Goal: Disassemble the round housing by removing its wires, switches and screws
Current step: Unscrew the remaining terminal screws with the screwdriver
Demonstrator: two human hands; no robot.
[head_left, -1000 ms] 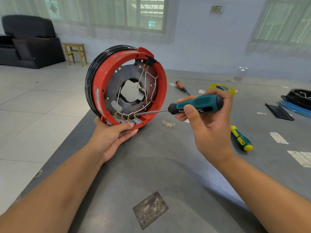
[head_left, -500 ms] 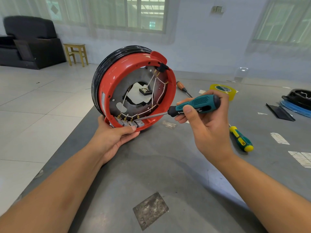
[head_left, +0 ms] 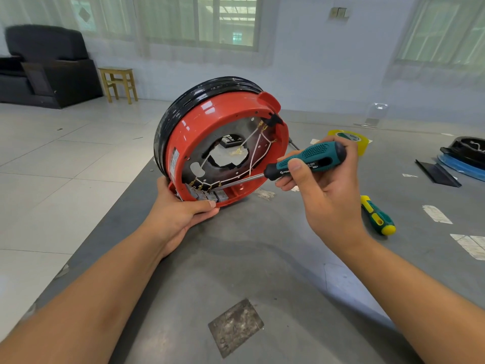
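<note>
Left grip cups the bottom rim of the housing, thumb hooked over the red lip by the switches; it stands on edge on the bench, open face toward me. Right grip is wrapped on the driver, tip down at the switch row. Housing looks like rigid glossy plastic, probably light but slick, so I'd hold the rim, not the face. Wires look thin, terminals likely fragile: pull at the lugs, not mid-wire.
</note>
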